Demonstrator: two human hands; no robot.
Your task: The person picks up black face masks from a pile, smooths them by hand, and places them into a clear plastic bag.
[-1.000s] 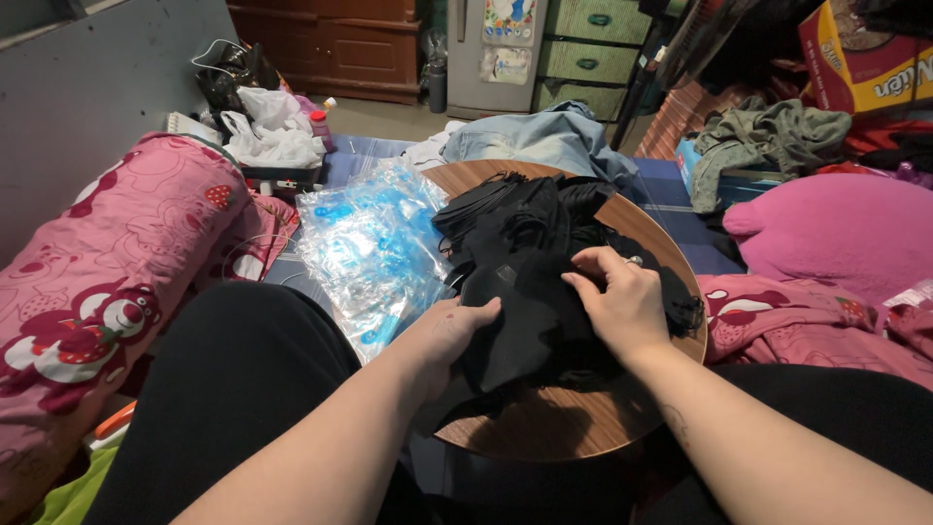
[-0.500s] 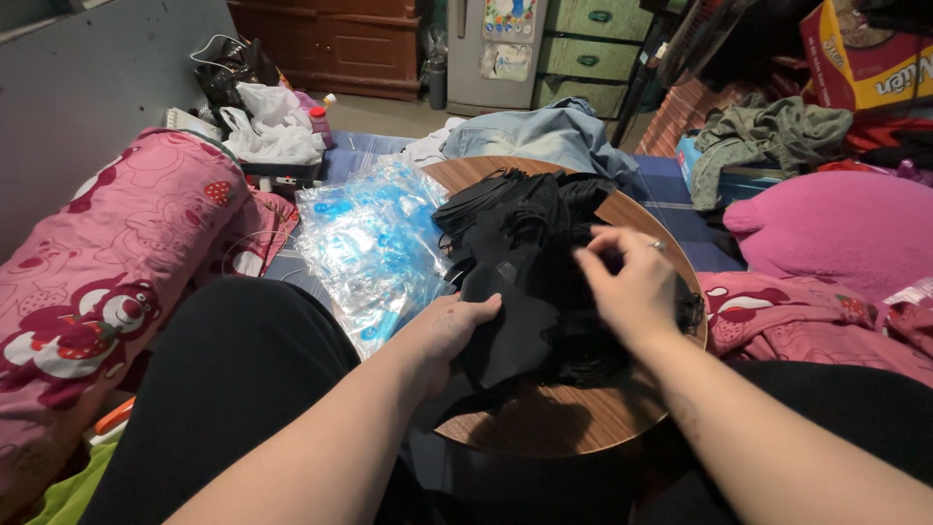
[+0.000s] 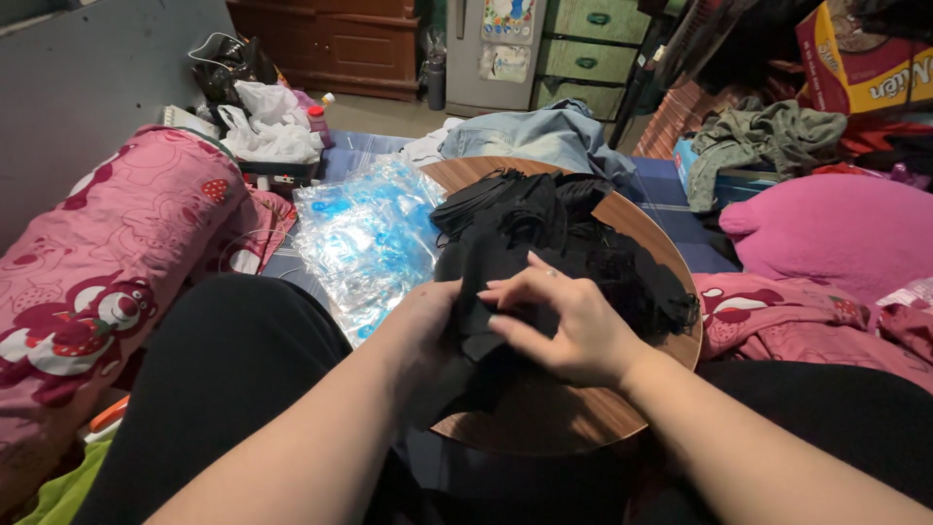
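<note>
A heap of thin black fabric pieces lies across the middle of a round wooden worktop, spreading from its far edge down toward the near edge. Both hands meet at the near side of this heap. The left hand lies at the heap's left side, its fingers tucked under or behind a single black fabric piece, so how far it is closed cannot be told. The right hand rests on top of the same piece, fingers bent and reaching left, fingertips pressing the cloth just beside the left hand; it looks loosely curled rather than clenched. Just off the worktop's left edge lies a crinkled clear plastic bag with blue print. A light blue denim garment sits beyond the far edge, and a pink strawberry-patterned blanket lies well to the left.
</note>
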